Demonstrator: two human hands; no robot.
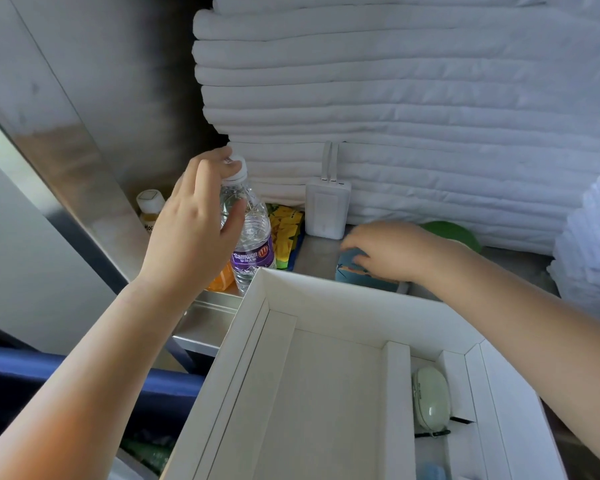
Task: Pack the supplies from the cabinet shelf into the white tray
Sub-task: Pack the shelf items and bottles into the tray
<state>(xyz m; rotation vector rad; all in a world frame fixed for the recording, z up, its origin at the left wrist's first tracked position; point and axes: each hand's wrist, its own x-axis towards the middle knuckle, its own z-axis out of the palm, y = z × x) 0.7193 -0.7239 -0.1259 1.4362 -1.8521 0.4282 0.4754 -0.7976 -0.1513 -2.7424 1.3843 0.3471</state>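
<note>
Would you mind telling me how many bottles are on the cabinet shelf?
2: the water bottle in the left hand's grip, and a small white-capped bottle behind it. Others may be hidden.

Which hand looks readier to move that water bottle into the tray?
Left. The left hand already wraps the bottle near its cap, beside the tray. The right hand is on a blue packet.

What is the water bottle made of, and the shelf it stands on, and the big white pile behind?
Water bottle: clear plastic, probably; you see through it. Shelf: looks like brushed metal, grey and dully shiny. White pile: soft folded cloth, maybe towels, with rounded edges.
</note>
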